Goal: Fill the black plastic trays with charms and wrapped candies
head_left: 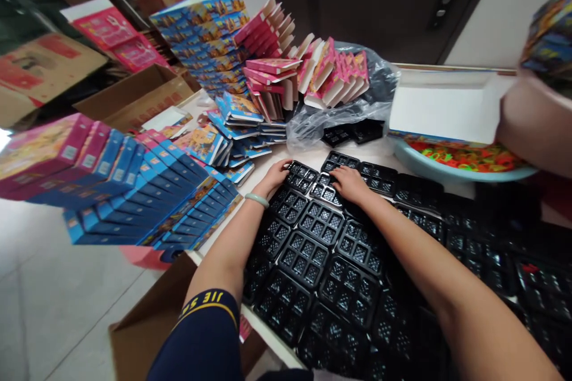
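Black plastic trays (320, 223) with several square compartments cover the table in front of me, laid edge to edge. My left hand (277, 175) has its fingers curled over the far left edge of one black plastic tray (302, 177). A pale green bangle (257, 199) circles that wrist. Just to the right, my right hand (348, 183) grips the side of a neighbouring tray (325, 191), its fingers bent over the rim. The undersides of both trays are hidden, and so are parts of my fingertips.
Stacked blue and pink boxes (147, 184) stand at the left, with folded cartons (335, 74) behind. Clear plastic wrap (344, 116) lies beyond the trays. At right, an open white-lined box (447, 104) sits over a light-blue basin (429, 169) of colourful small pieces (469, 158).
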`<state>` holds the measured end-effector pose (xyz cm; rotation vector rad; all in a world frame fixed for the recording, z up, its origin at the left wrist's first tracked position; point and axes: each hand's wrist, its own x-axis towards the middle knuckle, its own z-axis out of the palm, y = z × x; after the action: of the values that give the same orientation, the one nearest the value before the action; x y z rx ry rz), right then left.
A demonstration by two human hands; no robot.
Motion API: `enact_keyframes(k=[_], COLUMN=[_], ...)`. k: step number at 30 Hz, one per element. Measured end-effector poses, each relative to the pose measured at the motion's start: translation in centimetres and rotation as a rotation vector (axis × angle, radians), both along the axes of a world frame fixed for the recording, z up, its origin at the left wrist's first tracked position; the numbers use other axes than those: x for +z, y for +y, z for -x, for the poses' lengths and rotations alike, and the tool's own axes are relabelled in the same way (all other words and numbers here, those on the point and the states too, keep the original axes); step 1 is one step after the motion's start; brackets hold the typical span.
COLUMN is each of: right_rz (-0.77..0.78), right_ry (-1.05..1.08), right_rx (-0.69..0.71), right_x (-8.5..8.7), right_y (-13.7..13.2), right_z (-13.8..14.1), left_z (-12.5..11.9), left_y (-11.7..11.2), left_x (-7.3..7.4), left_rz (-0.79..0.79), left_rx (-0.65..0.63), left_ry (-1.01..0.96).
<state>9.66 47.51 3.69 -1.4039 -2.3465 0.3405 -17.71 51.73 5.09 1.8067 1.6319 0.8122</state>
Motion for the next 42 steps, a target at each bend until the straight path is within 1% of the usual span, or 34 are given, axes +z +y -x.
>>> enact_keyframes(k=[4,7,9,11,12,13,15,17,18,19,20,21,23,24,26,30,33,35,38,40,42], right_rz=[-0.004,-0.043,-0.076,-0.113,-0.135,-0.162,-0.230,-0.281,-0.274,-0.249,-0.215,-0.182,-0.155,-0.162,-0.191,-0.201,-0.168,-0.155,-0.155,-0.146,-0.123], right_ry=[0.068,0.102,0.131,0.162,0.179,0.202,0.260,0.296,0.291,0.279,0.266,0.259,0.259,0.262,0.267,0.292,0.322,0.318,0.243,0.149,0.048], right_rx=[-0.013,-0.042,-0.067,-0.093,-0.110,-0.135,-0.237,-0.442,-0.557,-0.652,-0.719,-0.753,-0.745,-0.725,-0.671,-0.566,-0.512,-0.461,-0.384,-0.334,-0.323], right_x=[0.7,2.1,3.5,5.1,5.8,6.5,7.6,8.3,8.5,8.7,8.9,9.1,9.5,9.7,10.2,11.3,11.4,11.0,9.7,9.0,8.7], right_y=[-1.0,-2.1,-3.0,-4.2,-4.8,-5.4,-6.5,-6.8,-6.7,-6.4,-6.0,-5.4,-4.1,-3.3,-1.8,1.2,2.3,2.1,0.6,-0.5,-1.1], right_z=[0.8,0.5,-0.9,-3.7,-5.5,-7.7,-12.4,-17.0,-19.0,-20.5,-21.7,-22.5,-23.0,-22.9,-22.2,-21.4,-21.9,-22.7,-24.3,-25.1,-25.5], left_z=[-0.1,-0.3,-1.0,-2.7,-4.1,-5.9,-10.4,-15.6,-18.3,-20.7,-23.0,-24.9,-27.7,-28.6,-29.5,-29.5,-28.9,-28.7,-29.2,-30.5,-32.4], left_y=[-0.3,-0.6,-0.7,-0.9,-1.0,-1.3,-2.1,-2.8,-3.0,-3.1,-3.0,-2.7,-1.7,-1.0,0.5,3.4,4.4,4.3,3.0,1.9,1.3], left_x=[0.8,1.8,2.7,4.0,4.8,5.6,7.3,8.8,9.3,9.8,10.0,10.2,10.5,10.6,10.9,11.6,11.6,11.2,10.4,10.0,9.9], left_rz=[-0.001,-0.021,-0.068,-0.175,-0.233,-0.278,-0.312,-0.311,-0.320,-0.333,-0.357,-0.380,-0.423,-0.450,-0.509,-0.580,-0.583,-0.613,-0.680,-0.691,-0.646], left_rx=[0.021,0.066,0.113,0.142,0.108,0.037,-0.190,-0.392,-0.471,-0.520,-0.549,-0.567,-0.565,-0.545,-0.489,-0.401,-0.370,-0.372,-0.403,-0.472,-0.596], left_ry=[0.020,0.039,0.050,0.059,0.052,0.033,-0.018,-0.038,-0.030,-0.019,0.009,0.042,0.099,0.120,0.156,0.242,0.294,0.313,0.323,0.320,0.348])
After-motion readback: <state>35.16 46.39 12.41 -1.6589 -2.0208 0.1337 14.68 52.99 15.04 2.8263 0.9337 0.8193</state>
